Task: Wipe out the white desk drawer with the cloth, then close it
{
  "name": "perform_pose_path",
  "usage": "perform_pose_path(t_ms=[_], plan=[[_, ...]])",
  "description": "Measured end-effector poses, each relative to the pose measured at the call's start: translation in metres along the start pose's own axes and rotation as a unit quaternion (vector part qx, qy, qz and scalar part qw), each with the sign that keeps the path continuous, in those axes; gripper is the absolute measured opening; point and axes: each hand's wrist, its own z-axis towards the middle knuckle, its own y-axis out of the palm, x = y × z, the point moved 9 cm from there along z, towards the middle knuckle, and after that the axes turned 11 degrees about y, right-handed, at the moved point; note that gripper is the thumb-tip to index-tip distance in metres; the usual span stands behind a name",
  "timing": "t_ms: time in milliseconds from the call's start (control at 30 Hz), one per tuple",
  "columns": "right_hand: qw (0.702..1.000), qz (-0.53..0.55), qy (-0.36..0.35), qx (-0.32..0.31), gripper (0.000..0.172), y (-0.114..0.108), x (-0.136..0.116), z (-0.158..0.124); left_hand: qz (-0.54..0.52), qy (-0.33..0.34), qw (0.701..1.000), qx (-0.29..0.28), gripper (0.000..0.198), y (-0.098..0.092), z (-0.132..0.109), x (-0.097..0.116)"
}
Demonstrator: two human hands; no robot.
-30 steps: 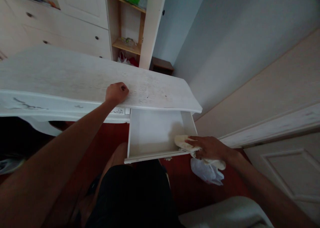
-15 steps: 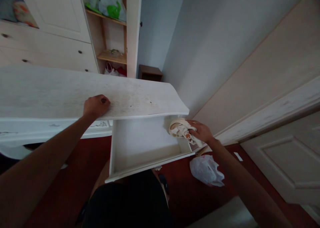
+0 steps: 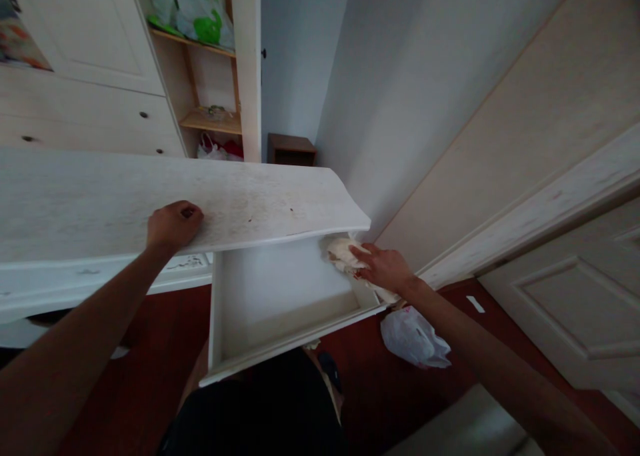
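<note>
Left hand [image 3: 175,225] rests clenched on the tabletop [image 3: 280,191] near its front edge. Below that edge juts a pulled-out drawer [image 3: 280,293]; wiping it seems the step in hand, and the next move would call for firm pressure along its right side. There, near the back corner, the right hand [image 3: 387,268] grasps a cloth [image 3: 343,252], well apart from the left.

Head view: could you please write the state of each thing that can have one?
Drawer: pulled open.
Cloth: crumpled, held at the drawer's right side.
Right hand: closed on the cloth.
Left hand: loosely curled, resting on the table top.
Table top: marked with dark stains.
Plastic bag: crumpled, on the floor.
Cupboard: open, shelves showing.
</note>
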Motion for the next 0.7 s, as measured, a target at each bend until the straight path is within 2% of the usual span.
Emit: perform_pose_path(t_ms=[167, 233, 300, 367, 500, 567, 700], plan=[[0.986, -0.045, -0.133, -0.093, 0.045, 0.005, -0.040, -0.037, 0.011, 0.012, 1.000, -0.007, 0.041, -0.001, -0.003, 0.004], [0.981, -0.049, -0.149, -0.111, 0.038, 0.007, -0.047, -0.041, 0.012, 0.016, 1.000, -0.012, 0.041, -0.001, -0.003, 0.004], [0.983, -0.053, -0.137, -0.108, 0.035, 0.006, -0.051, -0.036, 0.008, 0.015, 1.000, -0.017, 0.041, -0.001, -0.004, 0.004], [0.991, -0.049, -0.097, -0.073, 0.038, -0.003, -0.056, -0.024, -0.001, 0.018, 1.000, -0.021, 0.042, 0.000, -0.004, 0.004], [0.999, -0.028, -0.009, 0.027, 0.058, -0.023, -0.074, 0.012, -0.029, 0.022, 0.999, -0.022, 0.044, 0.000, -0.004, 0.004], [0.999, -0.023, 0.011, 0.028, 0.056, -0.020, -0.086, 0.034, -0.038, 0.020, 0.999, -0.018, 0.042, -0.001, -0.005, 0.004], [0.999, -0.009, 0.019, -0.031, 0.044, -0.002, -0.102, 0.075, -0.064, 0.023, 0.998, -0.007, 0.038, -0.003, -0.006, 0.002]])
